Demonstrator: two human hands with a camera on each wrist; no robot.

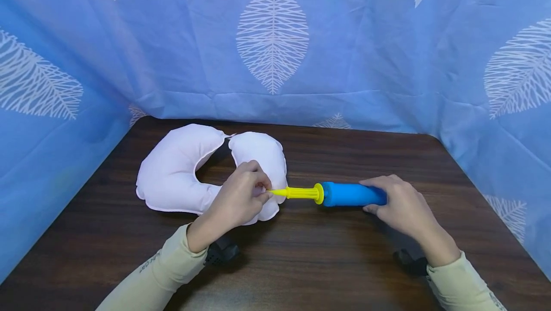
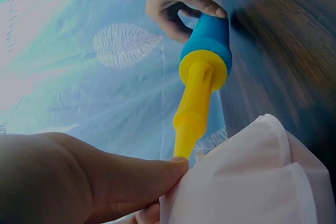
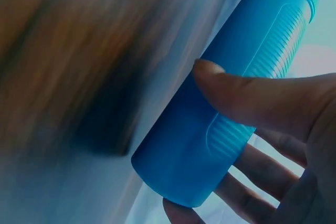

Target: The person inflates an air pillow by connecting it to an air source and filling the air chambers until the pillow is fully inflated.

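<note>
A pale pink, U-shaped inflatable neck pillow lies puffed up on the table, left of centre. My left hand is over its right arm, pinching the pillow's edge where the thin yellow nozzle of a hand pump meets it. A small clear piece shows beside the nozzle tip in the left wrist view; the thumb hides the joint itself. The pump's blue barrel points right, level with the nozzle. My right hand grips its far end, thumb on one side and fingers round the other.
The dark wood-grain table carries the pillow. Blue curtain with white leaf prints encloses the back and both sides, close to the table's edges. Each wrist wears a black camera, the left one low over the tabletop.
</note>
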